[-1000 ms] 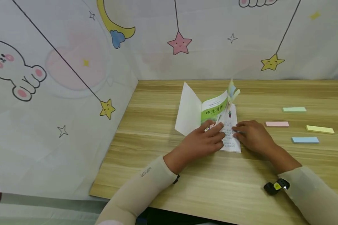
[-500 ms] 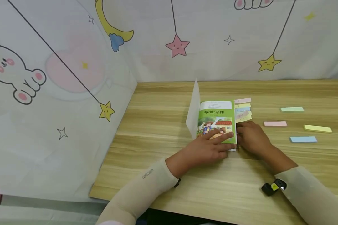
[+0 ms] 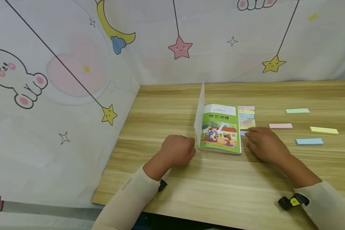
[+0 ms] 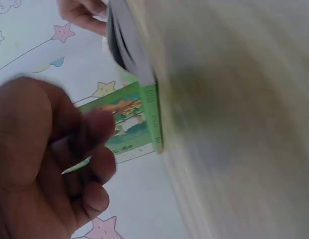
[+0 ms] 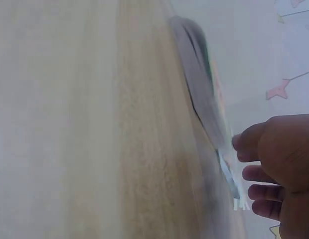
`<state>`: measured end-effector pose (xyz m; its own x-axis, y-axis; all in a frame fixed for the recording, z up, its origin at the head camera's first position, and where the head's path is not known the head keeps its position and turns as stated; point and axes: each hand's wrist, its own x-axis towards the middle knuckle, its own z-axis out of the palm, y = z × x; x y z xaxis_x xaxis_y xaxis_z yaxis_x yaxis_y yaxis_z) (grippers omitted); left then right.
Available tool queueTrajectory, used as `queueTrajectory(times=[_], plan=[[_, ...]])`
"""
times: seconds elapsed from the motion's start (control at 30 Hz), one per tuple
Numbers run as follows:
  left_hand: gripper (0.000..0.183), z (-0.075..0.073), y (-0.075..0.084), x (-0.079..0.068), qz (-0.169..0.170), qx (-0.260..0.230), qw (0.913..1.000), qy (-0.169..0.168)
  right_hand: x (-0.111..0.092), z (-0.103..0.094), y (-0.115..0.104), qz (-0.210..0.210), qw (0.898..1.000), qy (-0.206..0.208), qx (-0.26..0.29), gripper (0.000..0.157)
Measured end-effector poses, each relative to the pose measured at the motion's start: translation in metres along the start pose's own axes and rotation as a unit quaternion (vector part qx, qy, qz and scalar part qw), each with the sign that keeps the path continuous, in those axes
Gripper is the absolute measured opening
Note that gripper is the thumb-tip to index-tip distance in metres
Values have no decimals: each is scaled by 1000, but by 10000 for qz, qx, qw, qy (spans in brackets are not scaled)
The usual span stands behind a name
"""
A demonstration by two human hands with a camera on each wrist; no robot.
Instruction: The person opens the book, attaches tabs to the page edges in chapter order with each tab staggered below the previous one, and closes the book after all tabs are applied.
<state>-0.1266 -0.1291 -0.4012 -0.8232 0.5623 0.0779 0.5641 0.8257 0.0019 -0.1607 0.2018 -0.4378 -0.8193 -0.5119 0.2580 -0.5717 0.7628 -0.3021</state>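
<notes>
A green illustrated book (image 3: 221,124) lies on the table, its front cover (image 3: 199,118) standing upright along the left side. Coloured sticky tabs (image 3: 246,116) stick out from its right edge, and a blue tab (image 3: 243,133) lies lower down. My left hand (image 3: 178,150) is beside the lower left of the cover; in the left wrist view its fingers (image 4: 102,164) are loosely curled with nothing between them. My right hand (image 3: 267,145) is at the book's right edge, fingertips over the end of the blue tab. In the right wrist view its fingers (image 5: 264,191) look relaxed and hold nothing.
To the right on the wooden table (image 3: 166,102) lie sticky-note pads: green (image 3: 297,111), pink (image 3: 280,126), yellow (image 3: 324,130) and blue (image 3: 309,141). A printed fabric backdrop (image 3: 212,64) borders the table's back and left.
The lifted pages have come down flat, showing the title page. My left hand has left the book and moved left to the cover. My right hand has shifted slightly right, revealing the blue tab.
</notes>
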Motion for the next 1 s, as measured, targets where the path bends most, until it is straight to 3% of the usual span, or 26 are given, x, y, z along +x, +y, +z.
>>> queueTrajectory(times=[0.07, 0.17, 0.3, 0.37, 0.5, 0.6, 0.67, 0.83, 1.0], plan=[[26, 3, -1, 3, -165, 178, 9990, 378, -7, -6, -3, 223, 9995, 91, 187, 24], [50, 8, 2, 10, 36, 16, 9982, 594, -17, -12, -9, 698, 9954, 41, 653, 28], [52, 14, 10, 18, 495, -361, 9981, -82, -25, -12, -18, 1231, 9859, -68, 1133, 44], [51, 16, 13, 20, 622, -454, 9956, -535, -28, -9, -22, 1229, 9850, -3, 1215, 52], [55, 17, 17, 23, 588, -461, 9899, -1207, -29, 0, -28, 459, 9947, 60, 922, 58], [57, 18, 20, 24, 464, -417, 9877, -1433, -28, 7, -30, -374, 9979, -82, 519, 52], [59, 18, 21, 24, 440, -389, 9873, -1475, -28, 10, -31, -677, 9966, -295, 364, 48], [64, 19, 24, 24, 481, -402, 9874, -1451, -27, 12, -30, -706, 9943, -757, 249, 47], [66, 18, 26, 23, 469, -446, 9863, -1519, -25, 13, -28, -721, 9944, -753, 192, 47]])
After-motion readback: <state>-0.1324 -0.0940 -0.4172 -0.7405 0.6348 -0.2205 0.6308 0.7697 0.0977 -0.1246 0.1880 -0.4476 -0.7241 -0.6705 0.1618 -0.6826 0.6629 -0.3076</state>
